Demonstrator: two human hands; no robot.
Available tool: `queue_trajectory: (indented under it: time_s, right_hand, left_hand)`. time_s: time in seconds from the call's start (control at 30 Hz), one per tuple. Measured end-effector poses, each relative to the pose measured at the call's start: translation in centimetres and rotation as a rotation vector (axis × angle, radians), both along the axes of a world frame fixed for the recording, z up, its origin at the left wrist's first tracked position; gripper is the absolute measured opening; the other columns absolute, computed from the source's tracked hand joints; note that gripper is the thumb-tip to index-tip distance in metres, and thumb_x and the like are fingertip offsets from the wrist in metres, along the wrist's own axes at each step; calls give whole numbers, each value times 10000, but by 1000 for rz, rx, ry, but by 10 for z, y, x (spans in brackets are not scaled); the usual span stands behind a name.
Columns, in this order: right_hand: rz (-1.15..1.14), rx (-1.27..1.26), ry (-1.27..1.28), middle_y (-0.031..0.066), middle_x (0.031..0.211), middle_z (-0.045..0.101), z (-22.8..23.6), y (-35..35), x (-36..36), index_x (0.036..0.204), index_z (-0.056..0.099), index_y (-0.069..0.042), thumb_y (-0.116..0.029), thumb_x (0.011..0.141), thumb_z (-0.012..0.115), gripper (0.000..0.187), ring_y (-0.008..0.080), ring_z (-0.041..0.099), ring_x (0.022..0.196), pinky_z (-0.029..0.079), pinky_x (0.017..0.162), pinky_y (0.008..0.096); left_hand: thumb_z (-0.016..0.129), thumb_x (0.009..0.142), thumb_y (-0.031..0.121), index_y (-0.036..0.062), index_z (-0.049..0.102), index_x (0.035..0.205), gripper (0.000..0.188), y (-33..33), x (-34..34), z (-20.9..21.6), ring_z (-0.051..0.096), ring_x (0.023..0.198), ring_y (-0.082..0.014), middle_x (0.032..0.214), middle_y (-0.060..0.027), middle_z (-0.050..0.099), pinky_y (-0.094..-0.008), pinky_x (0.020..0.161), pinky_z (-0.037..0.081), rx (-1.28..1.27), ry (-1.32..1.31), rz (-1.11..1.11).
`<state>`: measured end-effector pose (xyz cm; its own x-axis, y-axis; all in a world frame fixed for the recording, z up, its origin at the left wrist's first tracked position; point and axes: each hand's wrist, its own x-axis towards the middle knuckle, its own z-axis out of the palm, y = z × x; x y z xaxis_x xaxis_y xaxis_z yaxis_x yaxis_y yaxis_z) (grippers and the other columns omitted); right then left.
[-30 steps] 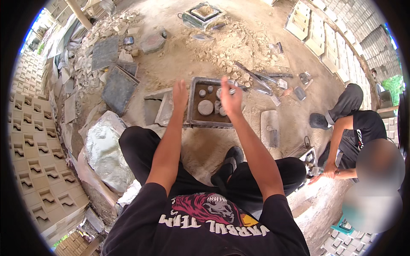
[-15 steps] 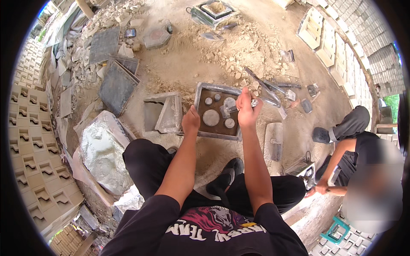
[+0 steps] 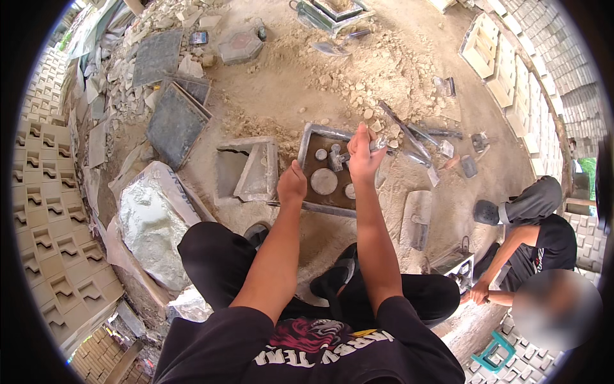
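A dark square mould (image 3: 326,131) with a raised rim lies on the ground before me. Round grey discs of different sizes, such as the large disc (image 3: 323,182), stand on its brown floor. My left hand (image 3: 292,182) is closed at the mould's left rim, thumb uppermost; its fingertips are hidden. My right hand (image 3: 364,155) is wrapped round the handle of a hammer (image 3: 335,160), above the mould's right side. The hammer's grey head is down among the discs, and the handle's end sticks out to the right. My right forearm covers the mould's near right corner.
Left of the mould is a pale square frame (image 3: 224,185), with an open white powder sack (image 3: 153,224) nearer. Dark slabs (image 3: 176,128) and rubble lie far left. Bars (image 3: 406,131) and a pale block (image 3: 417,221) lie right. A co-worker (image 3: 537,246) crouches at right.
My right hand and the hammer have shifted a little left and away from me over the mould. My left hand stays at its rim. The whole view has shifted slightly.
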<state>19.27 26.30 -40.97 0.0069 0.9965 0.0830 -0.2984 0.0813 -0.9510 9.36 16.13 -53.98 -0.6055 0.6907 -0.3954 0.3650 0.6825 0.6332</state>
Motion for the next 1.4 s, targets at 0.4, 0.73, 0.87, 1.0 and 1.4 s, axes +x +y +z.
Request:
queue_trajectory:
  time_s: [0.4,0.73,0.87,1.0,1.4]
  right_hand:
    - [-175,-22,-181,-57,534,358,-6,-10,-25,588,380,-102,-284,968,555,456,44,302,492,220,453,252]
    - [-180,50,-204,-66,534,315,-24,-30,-14,598,381,-87,-251,957,583,443,39,270,504,207,464,246]
    - [-92,24,178,-61,534,383,18,-22,7,679,539,-80,-156,932,592,269,46,315,470,227,445,245]
    - [96,-14,46,-29,491,306,-13,-16,21,537,349,-124,-108,955,479,438,72,263,436,203,421,264]
    - [602,408,-505,69,549,429,-27,-15,14,615,474,6,-20,775,566,188,222,376,549,321,557,357]
  left_hand:
    - [212,987,435,32,653,1011,598,-2,-3,-8,572,972,-459,1001,-251,640,-545,846,439,-32,-1,16]
    - [221,987,424,41,651,1017,577,0,-3,-1,582,957,-456,989,-244,646,-534,843,449,-40,2,3]
    - [223,986,429,40,652,1029,581,-3,-8,-4,582,956,-456,990,-243,646,-535,846,449,-13,4,27]
    - [222,984,438,42,659,1030,592,-1,0,-3,583,963,-453,994,-241,646,-534,849,449,-26,13,15]
    - [235,981,433,58,664,1019,571,-2,-2,-3,585,969,-450,994,-237,650,-532,846,452,-35,-10,21]
